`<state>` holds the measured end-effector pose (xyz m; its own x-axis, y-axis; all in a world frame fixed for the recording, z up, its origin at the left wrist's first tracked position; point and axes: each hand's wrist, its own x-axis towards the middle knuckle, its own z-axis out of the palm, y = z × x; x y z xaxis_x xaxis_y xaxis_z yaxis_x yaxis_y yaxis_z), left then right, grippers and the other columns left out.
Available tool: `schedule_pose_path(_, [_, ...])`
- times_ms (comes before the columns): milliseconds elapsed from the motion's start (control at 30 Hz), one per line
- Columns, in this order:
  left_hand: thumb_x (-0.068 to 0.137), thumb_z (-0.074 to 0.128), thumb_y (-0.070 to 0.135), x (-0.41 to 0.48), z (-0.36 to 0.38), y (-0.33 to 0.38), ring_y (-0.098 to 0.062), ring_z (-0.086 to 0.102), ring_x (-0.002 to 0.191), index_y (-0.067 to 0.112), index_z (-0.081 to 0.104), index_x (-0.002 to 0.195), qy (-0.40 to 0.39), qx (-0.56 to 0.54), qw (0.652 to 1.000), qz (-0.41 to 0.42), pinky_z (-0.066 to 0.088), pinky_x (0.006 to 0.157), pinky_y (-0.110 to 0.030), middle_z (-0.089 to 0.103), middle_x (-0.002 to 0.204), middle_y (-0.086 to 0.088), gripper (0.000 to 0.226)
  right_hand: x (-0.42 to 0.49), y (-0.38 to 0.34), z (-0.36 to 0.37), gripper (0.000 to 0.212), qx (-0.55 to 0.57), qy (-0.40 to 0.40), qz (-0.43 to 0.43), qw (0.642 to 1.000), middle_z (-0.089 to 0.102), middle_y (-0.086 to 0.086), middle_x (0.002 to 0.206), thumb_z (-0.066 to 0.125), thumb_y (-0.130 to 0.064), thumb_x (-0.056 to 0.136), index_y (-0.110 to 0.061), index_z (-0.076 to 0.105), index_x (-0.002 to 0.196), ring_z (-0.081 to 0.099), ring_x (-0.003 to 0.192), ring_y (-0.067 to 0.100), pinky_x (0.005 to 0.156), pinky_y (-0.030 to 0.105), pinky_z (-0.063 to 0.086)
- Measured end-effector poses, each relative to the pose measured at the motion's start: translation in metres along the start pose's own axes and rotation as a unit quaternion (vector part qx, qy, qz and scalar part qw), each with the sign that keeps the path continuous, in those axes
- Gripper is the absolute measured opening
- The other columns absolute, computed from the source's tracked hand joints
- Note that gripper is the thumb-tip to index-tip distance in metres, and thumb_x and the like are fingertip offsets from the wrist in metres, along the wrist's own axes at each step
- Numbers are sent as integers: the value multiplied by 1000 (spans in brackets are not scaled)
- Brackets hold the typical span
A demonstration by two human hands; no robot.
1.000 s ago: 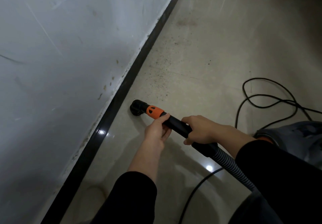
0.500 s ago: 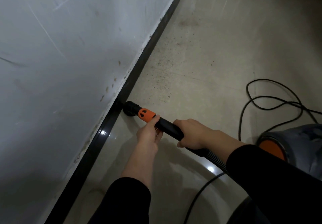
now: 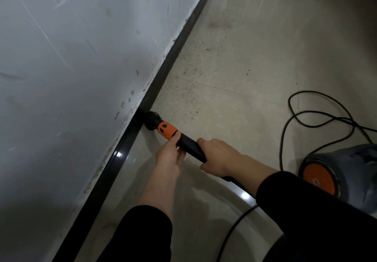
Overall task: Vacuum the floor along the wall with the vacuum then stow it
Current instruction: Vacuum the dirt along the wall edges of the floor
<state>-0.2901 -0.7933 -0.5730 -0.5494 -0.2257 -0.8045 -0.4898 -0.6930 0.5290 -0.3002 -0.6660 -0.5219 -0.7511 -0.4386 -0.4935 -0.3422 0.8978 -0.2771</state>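
Both hands are gripping the vacuum wand [image 3: 190, 146]: left hand [image 3: 168, 156] near the orange collar, right hand [image 3: 217, 157] behind. The nozzle [image 3: 150, 120] is touching the baseboard [image 3: 163, 74]; keep it flush, advancing toward the far specks [image 3: 187, 74].

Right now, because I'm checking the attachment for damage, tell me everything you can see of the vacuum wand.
The vacuum wand is a black tube, seemingly plastic, with an orange collar and a black nozzle tip meeting the dark baseboard at floor level. It slants down toward the wall. The left hand grips behind the collar, the right hand further back, near a ribbed hose.
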Motion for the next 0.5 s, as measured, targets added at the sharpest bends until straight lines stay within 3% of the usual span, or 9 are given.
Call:
schedule_pose_path(267, [90,67,19,-4,6,-1,-24,58,105,5,55,120,-16,-6,1000,-1,49,84,-28,61,115,-12,35,-5,4,-5,35,-5,4,5,1000,50,5,92,62,-20,85,-13,45,115,49,79,24,64,31,37])
schedule_pose_path(500, [90,67,19,-11,13,-10,-23,59,103,5,56,116,-26,-1,1000,-9,49,80,-27,61,114,-11,32,-15,12,-7,36,-6,1,17,1000,50,4,91,63,-21,85,-15,46,116,51,79,23,63,31,39])
